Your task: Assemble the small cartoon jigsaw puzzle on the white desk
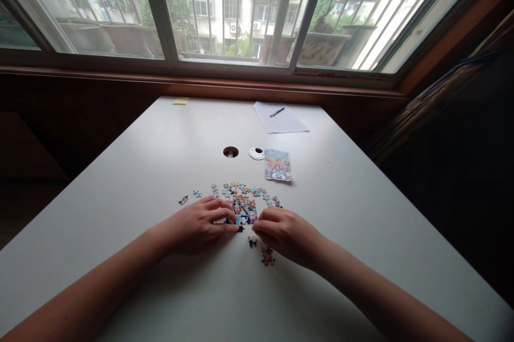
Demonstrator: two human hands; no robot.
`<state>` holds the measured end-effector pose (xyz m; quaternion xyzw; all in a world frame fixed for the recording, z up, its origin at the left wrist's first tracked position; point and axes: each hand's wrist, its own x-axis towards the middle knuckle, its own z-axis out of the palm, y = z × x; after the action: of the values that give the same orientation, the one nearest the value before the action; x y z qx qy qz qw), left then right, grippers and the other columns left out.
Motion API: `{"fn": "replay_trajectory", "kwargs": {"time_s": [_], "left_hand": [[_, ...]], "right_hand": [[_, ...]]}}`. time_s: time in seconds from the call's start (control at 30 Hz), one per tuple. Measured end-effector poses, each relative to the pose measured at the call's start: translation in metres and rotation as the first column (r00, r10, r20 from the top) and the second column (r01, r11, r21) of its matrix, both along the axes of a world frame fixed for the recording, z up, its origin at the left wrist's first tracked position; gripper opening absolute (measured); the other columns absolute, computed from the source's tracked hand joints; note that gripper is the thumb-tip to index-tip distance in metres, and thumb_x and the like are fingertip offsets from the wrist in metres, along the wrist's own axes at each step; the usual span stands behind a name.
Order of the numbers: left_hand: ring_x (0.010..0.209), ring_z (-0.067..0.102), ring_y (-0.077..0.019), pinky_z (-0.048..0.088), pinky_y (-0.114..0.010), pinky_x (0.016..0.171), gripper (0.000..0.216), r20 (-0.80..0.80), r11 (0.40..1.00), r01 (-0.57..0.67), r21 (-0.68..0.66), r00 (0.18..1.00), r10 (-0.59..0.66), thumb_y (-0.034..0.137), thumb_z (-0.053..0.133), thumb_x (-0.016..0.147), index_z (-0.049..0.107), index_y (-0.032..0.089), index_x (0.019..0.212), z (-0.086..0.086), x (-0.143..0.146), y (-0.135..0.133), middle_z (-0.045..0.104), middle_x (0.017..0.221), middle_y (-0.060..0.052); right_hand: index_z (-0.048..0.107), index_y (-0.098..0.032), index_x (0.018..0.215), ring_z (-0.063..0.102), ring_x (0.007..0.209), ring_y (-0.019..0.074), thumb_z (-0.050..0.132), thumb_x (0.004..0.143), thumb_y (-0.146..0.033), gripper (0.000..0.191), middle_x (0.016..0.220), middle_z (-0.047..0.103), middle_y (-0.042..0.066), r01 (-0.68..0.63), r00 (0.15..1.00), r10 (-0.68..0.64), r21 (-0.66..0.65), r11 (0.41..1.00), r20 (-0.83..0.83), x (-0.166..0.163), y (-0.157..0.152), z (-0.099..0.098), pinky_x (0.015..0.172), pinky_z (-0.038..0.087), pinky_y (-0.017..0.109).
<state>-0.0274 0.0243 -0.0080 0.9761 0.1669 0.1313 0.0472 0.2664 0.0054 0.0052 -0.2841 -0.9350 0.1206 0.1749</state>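
A small, partly joined jigsaw puzzle (243,208) lies on the white table (160,160), with several loose pieces (236,189) scattered behind it. My left hand (198,227) rests on the table at the puzzle's left edge, fingers curled and pressing on it. My right hand (283,235) sits at the puzzle's right edge, fingers bent together, their tips touching the joined part. Two small clumps of pieces (267,256) lie just below my right hand. What, if anything, is pinched in either hand is too small to see.
A colourful reference picture (278,165) lies behind the puzzle. Beside it are a round cable hole (230,152) and its white cap (256,153). A sheet of paper (281,120) with a pen (277,112) and a yellow note (180,100) lie near the window.
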Motion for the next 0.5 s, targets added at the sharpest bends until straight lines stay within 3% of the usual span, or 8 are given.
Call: {"fn": "replay_trajectory", "kwargs": {"time_s": [0.23, 0.33, 0.5], "left_hand": [[0.126, 0.053, -0.0265, 0.043, -0.042, 0.106, 0.044, 0.013, 1.000, -0.001, 0.005, 1.000, 0.001, 0.019, 0.061, 0.095, 0.056, 0.029, 0.137, 0.002, 0.001, 0.000, 0.066, 0.128, -0.006], [0.127, 0.053, -0.0270, 0.043, -0.042, 0.106, 0.045, 0.010, 1.000, 0.002, 0.012, 1.000, -0.002, 0.020, 0.062, 0.094, 0.056, 0.029, 0.138, 0.002, 0.001, 0.000, 0.066, 0.129, -0.006], [0.128, 0.052, -0.0266, 0.042, -0.042, 0.106, 0.044, -0.004, 1.000, -0.011, 0.000, 1.000, 0.011, 0.018, 0.059, 0.095, 0.056, 0.030, 0.137, 0.002, 0.001, -0.001, 0.066, 0.129, -0.006]], "right_hand": [[0.069, -0.019, 0.098, 0.060, 0.085, 0.0196, 0.069, 0.094, -0.029, 0.010, 0.097, 0.065, 0.006, 0.052, 0.996, -0.047, -0.062, 0.997, 0.075, -0.007, -0.012, -0.001, 0.077, 0.046, 0.030], [0.069, -0.019, 0.092, 0.057, 0.080, 0.0183, 0.067, 0.094, -0.022, 0.004, 0.094, 0.064, 0.005, 0.054, 0.993, -0.046, -0.069, 0.996, 0.106, -0.010, -0.016, -0.002, 0.073, 0.045, 0.030], [0.072, -0.025, 0.100, 0.056, 0.088, 0.0175, 0.059, 0.091, -0.002, 0.028, 0.101, 0.066, 0.003, -0.042, 0.999, 0.045, -0.118, 0.992, 0.019, -0.004, -0.014, -0.005, 0.074, 0.044, 0.027]]}}
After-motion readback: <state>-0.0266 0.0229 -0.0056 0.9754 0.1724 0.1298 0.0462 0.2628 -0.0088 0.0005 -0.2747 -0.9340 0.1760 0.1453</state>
